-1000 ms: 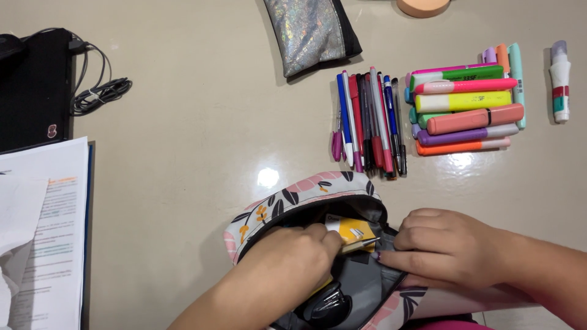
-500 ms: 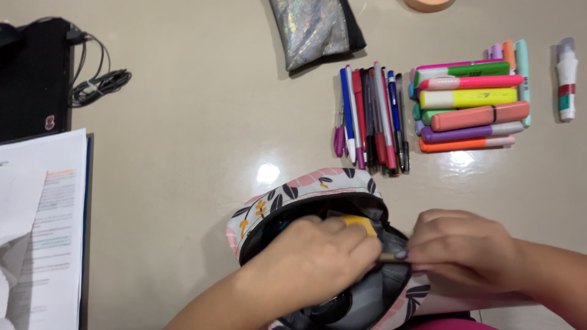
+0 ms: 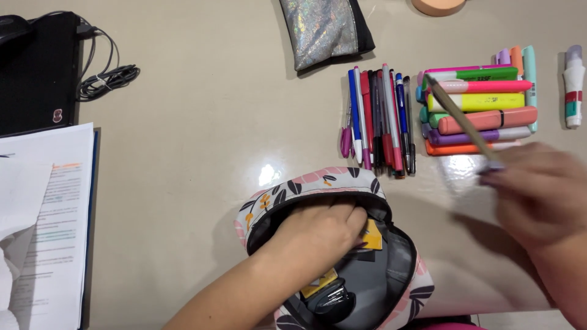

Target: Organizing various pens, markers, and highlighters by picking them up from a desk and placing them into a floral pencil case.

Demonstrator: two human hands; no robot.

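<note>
Looks partway done: right hand (image 3: 538, 189) pinches a thin brown pencil (image 3: 458, 116) over the highlighter stack (image 3: 477, 104) near the beige table's far edge; left hand (image 3: 321, 235) curls inside the open floral fabric pouch (image 3: 306, 186), grip hidden, stuff left inside.

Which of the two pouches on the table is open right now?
The floral pouch at the bottom, with the left hand reaching inside its unzipped mouth. The shiny silver pouch at the top lies flat and untouched.
</note>
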